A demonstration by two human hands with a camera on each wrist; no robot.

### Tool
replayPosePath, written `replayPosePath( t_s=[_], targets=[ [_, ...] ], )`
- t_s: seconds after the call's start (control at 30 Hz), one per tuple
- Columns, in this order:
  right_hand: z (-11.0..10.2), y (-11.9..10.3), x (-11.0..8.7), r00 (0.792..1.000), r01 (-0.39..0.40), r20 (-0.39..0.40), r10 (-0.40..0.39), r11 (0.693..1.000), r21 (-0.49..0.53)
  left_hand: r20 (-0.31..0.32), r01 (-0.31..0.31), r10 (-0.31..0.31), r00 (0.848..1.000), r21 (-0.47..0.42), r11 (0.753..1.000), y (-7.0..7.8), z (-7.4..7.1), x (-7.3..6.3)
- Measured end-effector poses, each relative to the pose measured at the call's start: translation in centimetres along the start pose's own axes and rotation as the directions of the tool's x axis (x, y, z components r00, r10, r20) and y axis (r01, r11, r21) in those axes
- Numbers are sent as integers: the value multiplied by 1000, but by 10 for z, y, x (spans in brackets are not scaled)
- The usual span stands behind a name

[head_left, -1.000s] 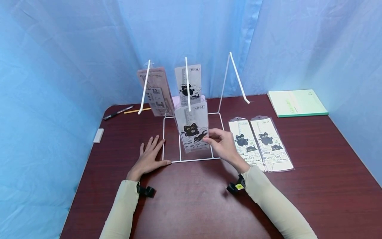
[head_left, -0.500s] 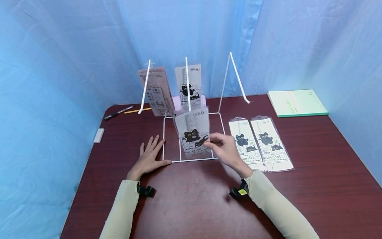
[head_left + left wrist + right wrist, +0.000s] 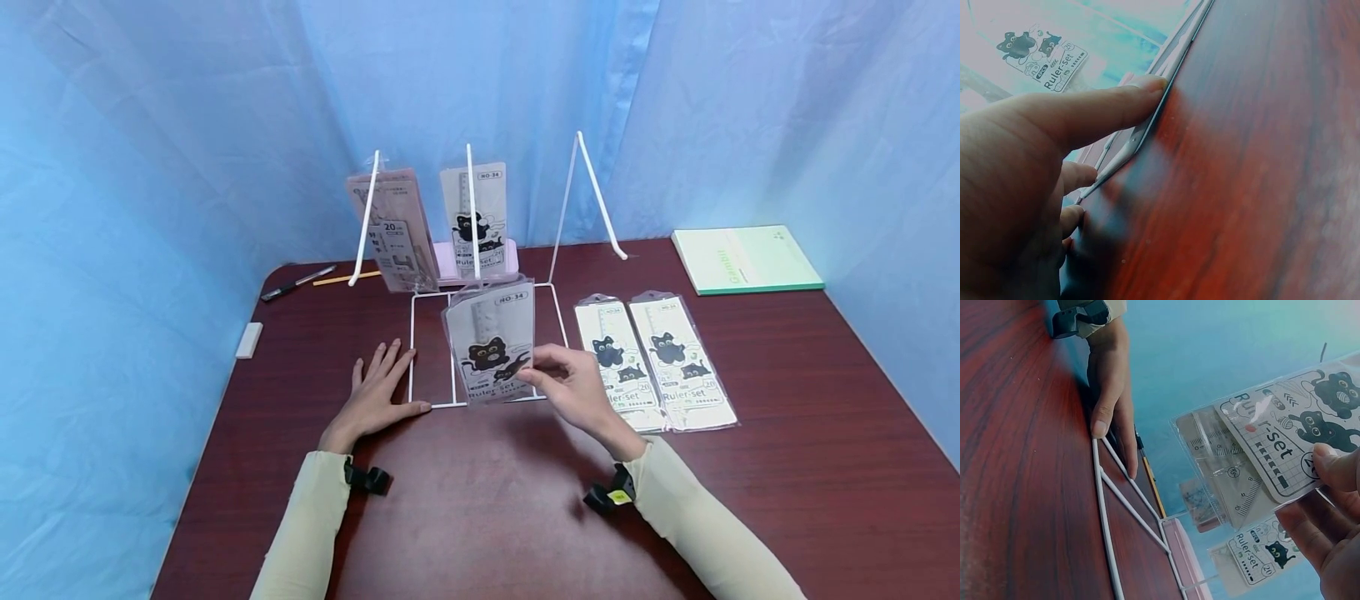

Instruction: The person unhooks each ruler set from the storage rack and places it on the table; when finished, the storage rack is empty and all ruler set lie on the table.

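My right hand [image 3: 573, 387] pinches a clear-bagged ruler set [image 3: 491, 342] by its lower right side, thumb in front. The pack, printed with black cats, is tilted, its top right by the front tip of the middle prong of a white wire rack [image 3: 495, 403]. Through the bag, the right wrist view shows clear rulers [image 3: 1244, 494]. My left hand [image 3: 375, 396] lies spread at the rack's left front corner, thumb on the base wire. Another ruler set [image 3: 487, 225] hangs far back on the middle prong. Pink ruler packs [image 3: 393, 229] hang on the left prong.
Two more ruler sets [image 3: 618, 354] lie flat right of the rack. Behind them is a green notebook [image 3: 750, 260]. A pen [image 3: 296, 283], a yellow pencil [image 3: 345, 277] and a white eraser [image 3: 249, 340] lie at the left. Blue curtains [image 3: 480, 75] surround the table.
My right hand has drawn the ruler set toward me, down and slightly right, from along the middle prong to its front tip. The left hand has stayed put.
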State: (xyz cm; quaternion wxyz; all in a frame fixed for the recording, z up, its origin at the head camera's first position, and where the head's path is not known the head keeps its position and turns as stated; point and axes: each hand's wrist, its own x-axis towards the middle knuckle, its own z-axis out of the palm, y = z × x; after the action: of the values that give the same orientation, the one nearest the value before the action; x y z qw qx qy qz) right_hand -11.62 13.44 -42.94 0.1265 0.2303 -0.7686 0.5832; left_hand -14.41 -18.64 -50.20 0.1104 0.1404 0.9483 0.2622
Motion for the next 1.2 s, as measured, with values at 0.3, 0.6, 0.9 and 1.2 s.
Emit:
replayPosePath(
  t_s=[0.3, 0.6, 0.9, 1.2],
  targets=[
    [-11, 1, -12, 999, -23, -25, 23, 1000, 5, -6, -9, 9, 1000, -5, 1000, -1, -1, 0],
    [-28, 9, -23, 997, -51, -50, 51, 999, 2, -4, -9, 9, 1000, -4, 1000, 0, -1, -1],
    [-47, 17, -32, 991, -111, -76, 107, 993, -48, -3, 1, -1, 1000, -4, 1000, 0, 1, 0],
    [-74, 21, -39, 976, -192, -121, 182, 978, -81, -3, 5, -5, 1000, -4, 1000, 1, 0, -1]
  ],
)
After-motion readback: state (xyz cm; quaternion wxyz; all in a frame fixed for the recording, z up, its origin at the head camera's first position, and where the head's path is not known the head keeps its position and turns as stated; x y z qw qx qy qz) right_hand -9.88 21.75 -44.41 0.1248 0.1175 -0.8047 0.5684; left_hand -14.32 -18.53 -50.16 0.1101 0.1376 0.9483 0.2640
